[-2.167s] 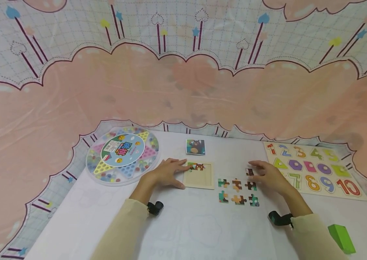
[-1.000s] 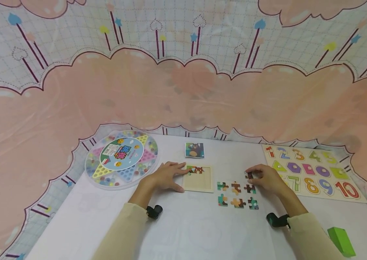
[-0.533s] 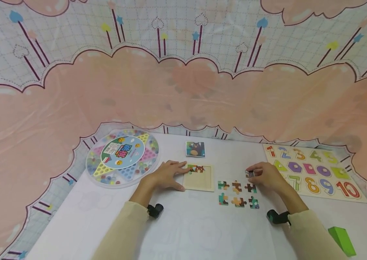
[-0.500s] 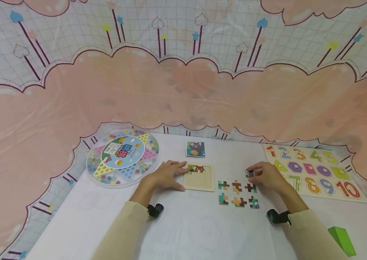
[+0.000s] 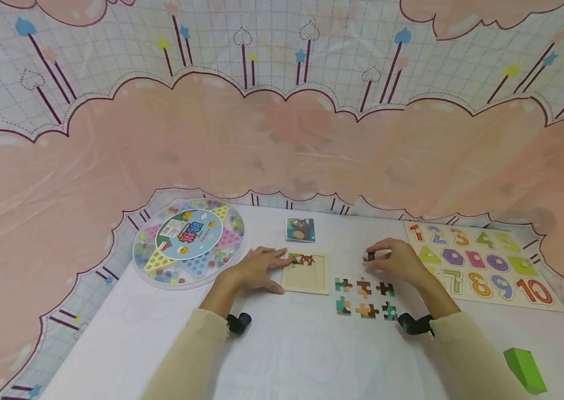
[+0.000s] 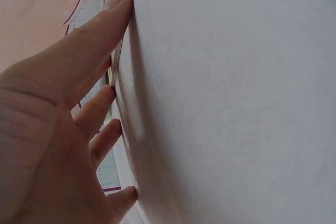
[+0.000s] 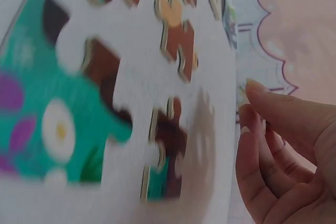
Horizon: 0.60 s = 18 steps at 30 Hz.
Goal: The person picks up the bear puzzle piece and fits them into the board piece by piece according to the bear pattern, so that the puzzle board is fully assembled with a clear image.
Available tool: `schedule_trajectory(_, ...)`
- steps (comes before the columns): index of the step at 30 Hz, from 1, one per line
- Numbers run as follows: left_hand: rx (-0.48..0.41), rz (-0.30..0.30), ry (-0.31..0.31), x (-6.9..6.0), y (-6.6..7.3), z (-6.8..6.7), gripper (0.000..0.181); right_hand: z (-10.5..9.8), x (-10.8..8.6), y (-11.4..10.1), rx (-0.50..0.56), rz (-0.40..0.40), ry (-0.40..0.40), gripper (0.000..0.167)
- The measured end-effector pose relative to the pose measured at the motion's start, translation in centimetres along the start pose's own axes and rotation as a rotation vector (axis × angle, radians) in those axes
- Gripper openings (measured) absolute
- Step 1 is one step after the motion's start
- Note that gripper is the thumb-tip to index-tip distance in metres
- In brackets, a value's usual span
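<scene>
My right hand (image 5: 399, 260) pinches a dark brown puzzle piece (image 5: 368, 256) between thumb and fingers, raised over the white table; the right wrist view mostly hides that piece behind the fingertips. With fingers spread, my left hand (image 5: 257, 269) rests at the left side of a square wooden puzzle tray (image 5: 307, 282). Its index fingertip touches the joined pieces (image 5: 303, 259) along the tray's top edge, and the thumb lies by the near left corner. Several loose puzzle pieces (image 5: 363, 287) lie in two rows right of the tray, below my right hand.
A bear picture card (image 5: 300, 229) lies behind the tray. To the left is a round marble game board (image 5: 189, 233); to the right, a number and shape board (image 5: 477, 258). A green block (image 5: 525, 369) sits at the near right. A patterned cloth hangs behind.
My right hand has picked up the brown piece from the top of the loose group and moved left with it, towards the tray. My left hand stays in place on the tray.
</scene>
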<state>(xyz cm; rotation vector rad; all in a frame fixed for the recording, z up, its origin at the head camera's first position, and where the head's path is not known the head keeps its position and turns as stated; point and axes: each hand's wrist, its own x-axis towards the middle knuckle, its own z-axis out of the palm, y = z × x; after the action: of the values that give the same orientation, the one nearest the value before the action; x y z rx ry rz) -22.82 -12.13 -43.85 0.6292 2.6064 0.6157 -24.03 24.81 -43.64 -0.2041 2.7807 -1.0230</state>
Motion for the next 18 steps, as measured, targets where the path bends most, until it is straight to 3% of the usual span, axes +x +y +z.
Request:
schedule_trajectory(11,-0.017,-0.026,-0.009,0.2,-0.3,0.1,0.076,3.5,1.6,-3.8,0.085,-0.109,0.007,0.023)
schedule_trajectory(18,-0.015,-0.010,-0.014,0.3,-0.3,0.1,0.076,5.8,2.5,-5.7,0.102,-0.119,-0.010,0.024)
